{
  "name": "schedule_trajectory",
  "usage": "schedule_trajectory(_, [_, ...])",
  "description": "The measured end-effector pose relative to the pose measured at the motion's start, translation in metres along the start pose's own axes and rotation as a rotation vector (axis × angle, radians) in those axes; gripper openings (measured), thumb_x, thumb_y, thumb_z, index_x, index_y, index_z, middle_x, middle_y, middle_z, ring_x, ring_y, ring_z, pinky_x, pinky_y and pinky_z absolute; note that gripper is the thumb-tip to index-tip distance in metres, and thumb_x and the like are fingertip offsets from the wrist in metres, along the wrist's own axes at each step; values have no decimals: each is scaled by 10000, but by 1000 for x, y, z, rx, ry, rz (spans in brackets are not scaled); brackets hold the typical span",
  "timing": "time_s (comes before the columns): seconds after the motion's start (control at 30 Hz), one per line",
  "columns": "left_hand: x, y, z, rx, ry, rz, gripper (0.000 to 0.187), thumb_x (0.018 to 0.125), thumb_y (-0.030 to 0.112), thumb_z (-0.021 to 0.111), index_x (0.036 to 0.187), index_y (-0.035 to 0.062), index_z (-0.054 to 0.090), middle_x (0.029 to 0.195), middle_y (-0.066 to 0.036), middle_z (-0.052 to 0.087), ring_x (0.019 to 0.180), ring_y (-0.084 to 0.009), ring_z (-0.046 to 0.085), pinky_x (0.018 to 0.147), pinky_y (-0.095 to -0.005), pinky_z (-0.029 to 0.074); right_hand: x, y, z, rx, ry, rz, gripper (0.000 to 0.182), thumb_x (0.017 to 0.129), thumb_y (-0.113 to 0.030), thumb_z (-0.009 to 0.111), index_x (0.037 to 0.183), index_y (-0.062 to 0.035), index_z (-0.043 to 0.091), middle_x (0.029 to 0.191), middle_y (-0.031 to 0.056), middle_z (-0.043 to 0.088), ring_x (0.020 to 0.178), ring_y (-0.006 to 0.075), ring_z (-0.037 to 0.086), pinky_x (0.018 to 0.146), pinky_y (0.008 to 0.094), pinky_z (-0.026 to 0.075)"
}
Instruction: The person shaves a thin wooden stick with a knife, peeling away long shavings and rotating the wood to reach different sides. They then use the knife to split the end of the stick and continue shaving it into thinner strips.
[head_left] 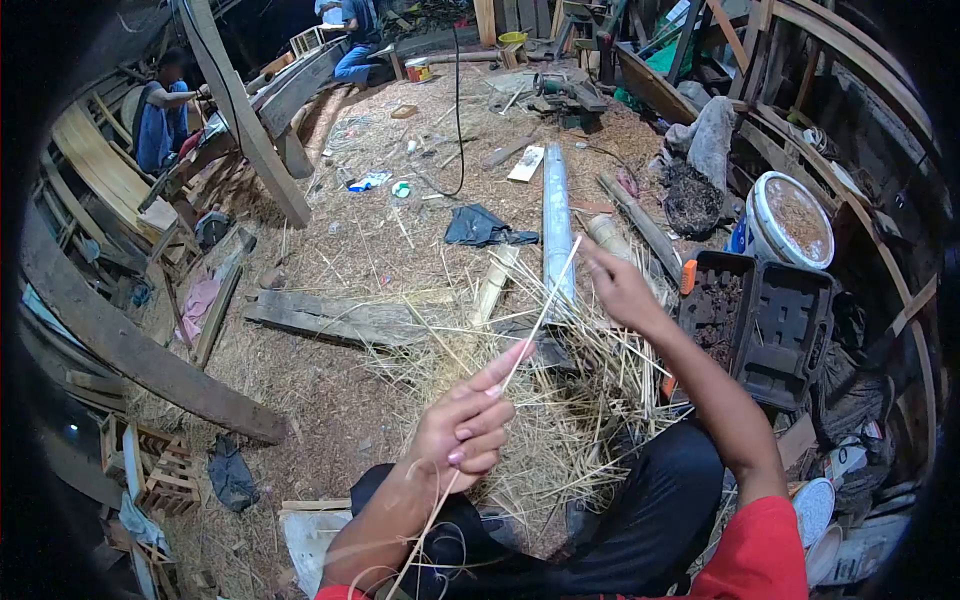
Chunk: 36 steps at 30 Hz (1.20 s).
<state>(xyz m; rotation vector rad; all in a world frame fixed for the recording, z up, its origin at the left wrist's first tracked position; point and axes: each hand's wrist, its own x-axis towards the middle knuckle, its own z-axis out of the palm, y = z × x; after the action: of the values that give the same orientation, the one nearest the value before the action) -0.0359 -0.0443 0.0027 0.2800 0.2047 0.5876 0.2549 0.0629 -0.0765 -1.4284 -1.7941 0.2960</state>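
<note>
My left hand [468,425] is closed round a long, thin, pale strip [546,305], which looks like split bamboo, its index finger lying along it. The strip runs up and to the right, and its lower end passes below my wrist. Just right of its upper tip is my right hand [622,288], its fingers stretched out and nothing visible in them; I cannot see the thumb clearly. Below my hands, a heap of loose pale strips [600,400] covers the floor between my legs.
Ahead lies a grey pole [557,215]. An open black tool case [790,330] and a white bucket [795,220] stand on the right. A wooden beam [335,315] and a slanting post [250,130] are on the left. Two other people [160,115] are further back.
</note>
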Motion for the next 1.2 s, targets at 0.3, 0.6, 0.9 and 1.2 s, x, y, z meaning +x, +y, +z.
schedule_trajectory(0.3, [11, 9, -9, 120, 226, 150, 432, 1013, 79, 348, 1438, 156, 376, 581, 41, 333, 375, -35, 264, 315, -167, 208, -39, -100, -8, -5, -329, -520, 607, 919, -81, 510, 1496, -186, 355, 769, 61, 604, 590, 223, 601, 529, 349, 496])
schedule_trajectory(0.6, [6, 7, -4, 154, 183, 122, 477, 1012, 77, 342, 1484, 122, 297, 564, 47, 325, 358, -28, 272, 305, -162, 213, -33, -83, -3, -144, -217, -353, 656, 913, -157, 537, 1511, -295, 304, 703, 85, 595, 557, 252, 602, 493, 389, 489])
schedule_trajectory(0.9, [7, 9, -6, 188, 198, 156, 532, 1011, 81, 337, 1527, 100, 209, 571, 42, 316, 371, -30, 265, 312, -173, 214, -9, -35, -21, 223, -74, 174, 530, 985, -151, 442, 1501, -117, 326, 778, 131, 651, 641, 171, 625, 610, 324, 503])
schedule_trajectory(1.2, [7, 7, -12, 62, 244, 171, 485, 1012, 79, 358, 1491, 140, 309, 590, 38, 349, 387, -29, 292, 321, -170, 239, -48, -115, -10, -83, -403, -472, 697, 840, -47, 567, 1486, -210, 363, 757, 104, 633, 589, 285, 623, 517, 384, 504])
